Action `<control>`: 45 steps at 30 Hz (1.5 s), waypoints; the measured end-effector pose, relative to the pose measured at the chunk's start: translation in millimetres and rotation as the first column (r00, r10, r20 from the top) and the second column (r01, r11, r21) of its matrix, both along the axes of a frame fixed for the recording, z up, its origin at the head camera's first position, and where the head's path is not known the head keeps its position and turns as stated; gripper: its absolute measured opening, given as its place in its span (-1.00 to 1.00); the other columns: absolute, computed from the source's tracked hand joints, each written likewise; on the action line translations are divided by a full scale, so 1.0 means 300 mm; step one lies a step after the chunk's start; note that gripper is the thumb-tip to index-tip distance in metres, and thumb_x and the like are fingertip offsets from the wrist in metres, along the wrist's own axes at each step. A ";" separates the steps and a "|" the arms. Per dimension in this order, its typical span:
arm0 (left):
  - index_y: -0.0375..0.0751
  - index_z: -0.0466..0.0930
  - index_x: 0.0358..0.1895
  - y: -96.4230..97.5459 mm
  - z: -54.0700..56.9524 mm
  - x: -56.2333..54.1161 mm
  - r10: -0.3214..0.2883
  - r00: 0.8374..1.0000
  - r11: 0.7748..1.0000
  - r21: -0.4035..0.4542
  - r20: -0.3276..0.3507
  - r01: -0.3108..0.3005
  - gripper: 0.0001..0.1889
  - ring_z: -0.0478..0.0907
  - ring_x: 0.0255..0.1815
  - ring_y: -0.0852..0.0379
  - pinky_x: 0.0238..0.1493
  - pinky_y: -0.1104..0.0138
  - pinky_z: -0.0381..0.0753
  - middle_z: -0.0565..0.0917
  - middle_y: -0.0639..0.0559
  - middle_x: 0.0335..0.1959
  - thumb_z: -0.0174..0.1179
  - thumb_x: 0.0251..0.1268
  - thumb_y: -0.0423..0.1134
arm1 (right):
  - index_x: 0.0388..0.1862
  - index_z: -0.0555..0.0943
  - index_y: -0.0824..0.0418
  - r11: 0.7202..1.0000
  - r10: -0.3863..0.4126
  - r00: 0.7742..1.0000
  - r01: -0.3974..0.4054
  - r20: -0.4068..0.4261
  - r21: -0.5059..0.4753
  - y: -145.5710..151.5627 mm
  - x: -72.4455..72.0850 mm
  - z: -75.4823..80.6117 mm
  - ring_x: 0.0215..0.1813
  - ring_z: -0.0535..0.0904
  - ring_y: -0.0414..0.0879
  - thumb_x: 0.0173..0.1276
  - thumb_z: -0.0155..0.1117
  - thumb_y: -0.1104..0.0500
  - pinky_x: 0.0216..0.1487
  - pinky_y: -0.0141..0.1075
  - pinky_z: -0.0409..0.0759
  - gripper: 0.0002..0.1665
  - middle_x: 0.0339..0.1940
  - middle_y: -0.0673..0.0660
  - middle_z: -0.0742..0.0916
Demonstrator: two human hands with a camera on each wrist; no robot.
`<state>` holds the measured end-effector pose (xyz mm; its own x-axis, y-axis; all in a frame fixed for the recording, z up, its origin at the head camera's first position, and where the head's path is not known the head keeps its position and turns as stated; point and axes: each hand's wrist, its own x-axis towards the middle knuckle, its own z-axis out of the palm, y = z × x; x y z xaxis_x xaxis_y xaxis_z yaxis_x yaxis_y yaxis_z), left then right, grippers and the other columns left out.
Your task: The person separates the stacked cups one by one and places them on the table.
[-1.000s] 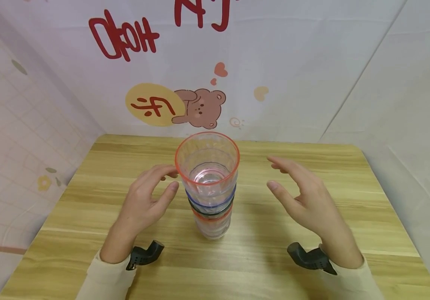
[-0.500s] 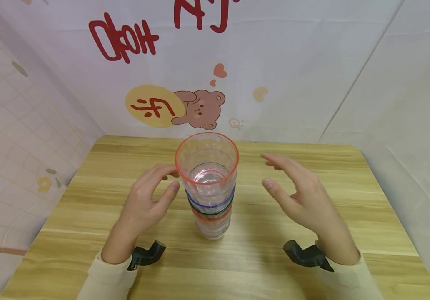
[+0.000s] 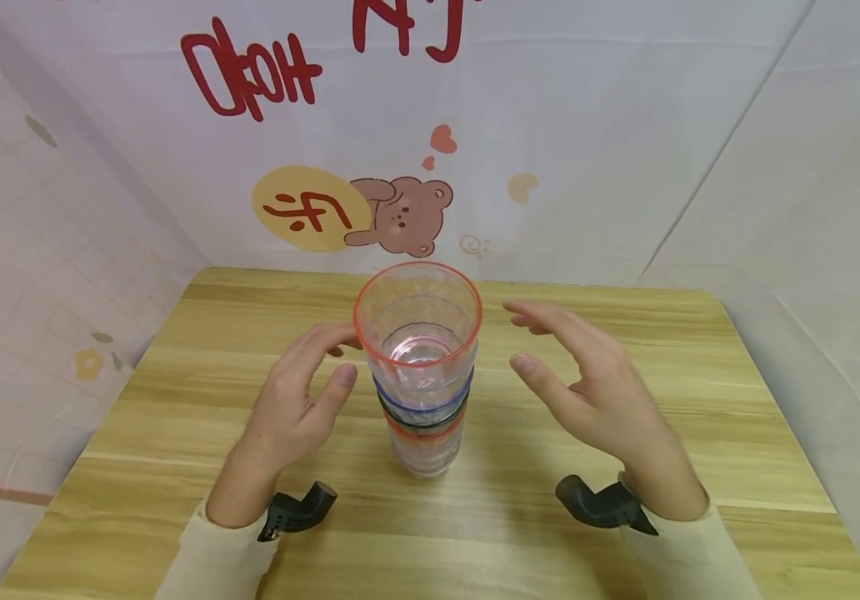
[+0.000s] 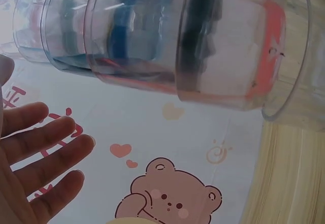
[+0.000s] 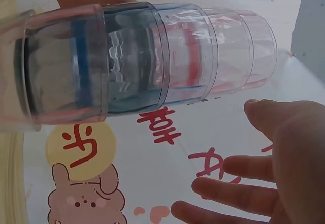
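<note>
A tall stack of clear cups (image 3: pixel 421 379) stands upright in the middle of the table. Red, blue and dark green rims show on it, and the top cup's rim is red. My left hand (image 3: pixel 298 400) is just left of the stack with its fingers loosely bent; one fingertip is hidden behind the top cup. In the left wrist view a gap shows between the left fingers (image 4: pixel 56 142) and the cups. To the right, my right hand (image 3: pixel 595 383) is held apart from the stack, thumb and fingers spread, holding nothing. The right wrist view shows the nested cups (image 5: pixel 137 56) side-on.
The wood-grain table (image 3: pixel 700 400) extends around the stack. Behind it rises a white backdrop (image 3: pixel 587 108) with red lettering and a printed bear (image 3: pixel 407 218). Dark wrist mounts (image 3: pixel 598 504) sit at both cuffs.
My right hand has moved left, closer to the stack. My left hand has stayed almost where it was, and the cups have not moved.
</note>
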<state>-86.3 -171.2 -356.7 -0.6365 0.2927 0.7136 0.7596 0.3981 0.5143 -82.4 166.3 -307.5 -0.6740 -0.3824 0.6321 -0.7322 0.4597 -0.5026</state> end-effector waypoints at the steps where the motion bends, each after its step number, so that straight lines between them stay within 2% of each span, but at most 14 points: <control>1: -0.36 0.60 0.32 0.002 0.002 0.001 -0.008 1.000 1.000 0.002 0.005 0.008 -0.43 0.66 0.22 0.02 0.22 0.36 0.60 0.75 -0.19 0.18 -0.04 0.77 0.11 | 0.51 0.58 0.14 1.000 0.006 1.000 -0.006 -0.004 -0.004 -0.003 -0.001 0.003 0.19 0.71 0.05 0.46 0.39 0.27 0.37 -0.44 0.51 -0.36 0.26 0.09 0.80; 6: -0.33 0.52 0.42 0.009 0.017 0.007 -0.050 0.997 0.999 -0.001 0.062 0.050 -0.32 0.61 0.29 0.03 0.25 0.27 0.59 0.71 -0.18 0.24 -0.06 0.73 0.24 | 0.51 0.58 0.15 0.999 0.041 0.999 -0.041 -0.010 -0.022 -0.018 -0.006 0.009 0.19 0.72 0.06 0.53 0.35 0.20 0.34 -0.38 0.55 -0.41 0.28 0.09 0.79; 12: -0.26 0.44 0.50 0.025 0.036 0.016 -0.069 0.988 0.998 -0.001 0.135 0.069 -0.14 0.56 0.35 0.01 0.33 0.20 0.55 0.65 -0.14 0.35 -0.06 0.60 0.46 | 0.53 0.54 0.21 0.997 0.072 0.997 -0.071 0.034 -0.044 -0.028 -0.008 0.011 0.26 0.73 0.04 0.51 0.37 0.21 0.36 -0.31 0.59 -0.37 0.38 0.14 0.74; 15: -0.27 0.43 0.51 0.036 0.043 0.017 -0.072 0.989 0.997 0.007 0.128 0.072 -0.10 0.55 0.36 -0.01 0.35 0.22 0.53 0.64 -0.15 0.37 -0.05 0.57 0.49 | 0.55 0.51 0.23 0.995 0.087 0.995 -0.084 0.045 -0.059 -0.034 -0.008 0.015 0.31 0.72 0.02 0.52 0.37 0.19 0.38 -0.30 0.59 -0.35 0.40 0.18 0.73; 20: -0.31 0.42 0.50 0.051 0.049 0.014 -0.081 0.993 0.997 0.024 0.088 0.079 -0.10 0.55 0.35 0.00 0.37 0.23 0.51 0.64 -0.18 0.35 -0.02 0.56 0.48 | 0.53 0.53 0.29 0.988 0.119 0.993 -0.117 0.018 -0.104 -0.052 -0.010 0.023 0.31 0.72 0.01 0.62 0.32 0.04 0.37 -0.30 0.61 -0.38 0.40 0.19 0.73; 27: -0.43 0.35 0.50 0.070 0.047 0.015 -0.118 0.992 0.991 0.075 0.048 0.114 -0.06 0.54 0.27 0.01 0.40 0.22 0.47 0.63 -0.23 0.27 0.03 0.56 0.44 | 0.48 0.54 0.39 0.959 0.211 0.978 -0.207 0.002 -0.193 -0.082 -0.018 0.038 0.37 0.67 -0.06 0.66 0.28 0.01 0.35 -0.24 0.64 -0.38 0.36 0.25 0.73; 32: -0.45 0.33 0.51 0.081 0.051 0.013 -0.157 0.986 0.983 0.105 0.050 0.151 -0.06 0.54 0.30 0.00 0.47 0.23 0.45 0.63 -0.24 0.26 0.08 0.55 0.42 | 0.48 0.52 0.42 0.956 0.217 0.976 -0.214 -0.007 -0.202 -0.096 -0.017 0.042 0.36 0.68 -0.06 0.66 0.27 -0.10 0.36 -0.23 0.65 -0.29 0.38 0.29 0.71; 38: -0.46 0.32 0.52 0.093 0.061 0.017 -0.169 0.984 0.980 0.114 0.056 0.162 -0.06 0.50 0.43 -0.03 0.61 0.19 0.37 0.60 -0.29 0.33 0.10 0.55 0.39 | 0.53 0.44 0.49 0.946 0.234 0.972 -0.235 -0.032 -0.226 -0.117 -0.023 0.044 0.33 0.70 -0.07 0.66 0.25 -0.13 0.36 -0.22 0.66 -0.19 0.40 0.29 0.70; 45: -0.43 0.28 0.55 0.115 0.068 0.026 -0.177 0.981 0.976 0.141 0.077 0.165 -0.03 0.49 0.46 -0.08 0.66 0.15 0.33 0.60 -0.30 0.35 0.11 0.52 0.42 | 0.57 0.37 0.52 0.933 0.254 0.967 -0.254 -0.034 -0.253 -0.144 -0.024 0.050 0.33 0.69 -0.08 0.64 0.28 -0.16 0.38 -0.24 0.66 -0.11 0.40 0.35 0.69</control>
<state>-78.5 -136.7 -336.4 -0.6479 0.3092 0.6962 0.7593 0.1896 0.6225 -89.5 123.1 -292.3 -0.5751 -0.3678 0.7307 -0.8080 0.1157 -0.5777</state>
